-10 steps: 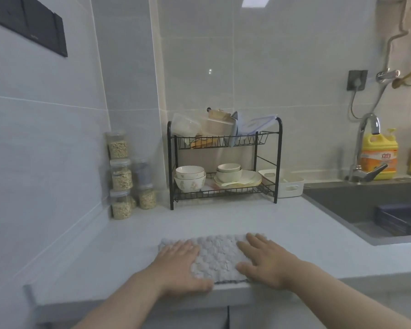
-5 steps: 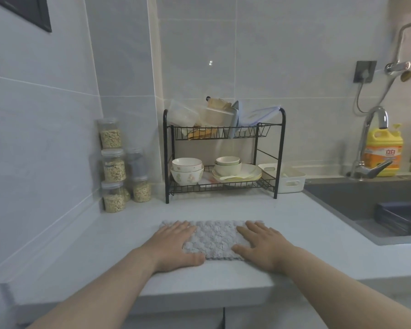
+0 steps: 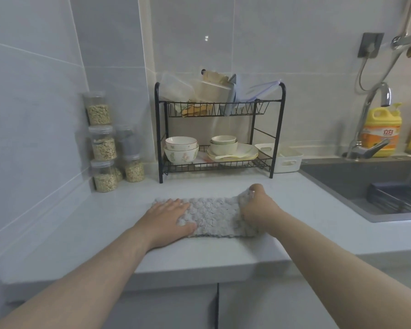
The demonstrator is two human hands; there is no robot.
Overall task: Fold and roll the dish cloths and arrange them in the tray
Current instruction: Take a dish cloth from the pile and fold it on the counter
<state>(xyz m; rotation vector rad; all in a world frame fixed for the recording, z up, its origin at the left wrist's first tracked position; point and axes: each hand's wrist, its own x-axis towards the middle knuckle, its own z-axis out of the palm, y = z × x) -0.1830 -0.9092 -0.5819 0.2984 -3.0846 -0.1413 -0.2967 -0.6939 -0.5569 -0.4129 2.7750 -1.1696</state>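
Dish cloth [image 3: 214, 217] lies on counter [image 3: 100, 233]; left hand [image 3: 166, 219] rests spread on it, right hand [image 3: 259, 210] seemingly pinches its raised end.

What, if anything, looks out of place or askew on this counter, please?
Only the top shelf of the dish rack: plastic containers and lids are heaped at tilts, leaning on each other. The dish cloth lies flat, its right end gripped by the right hand.
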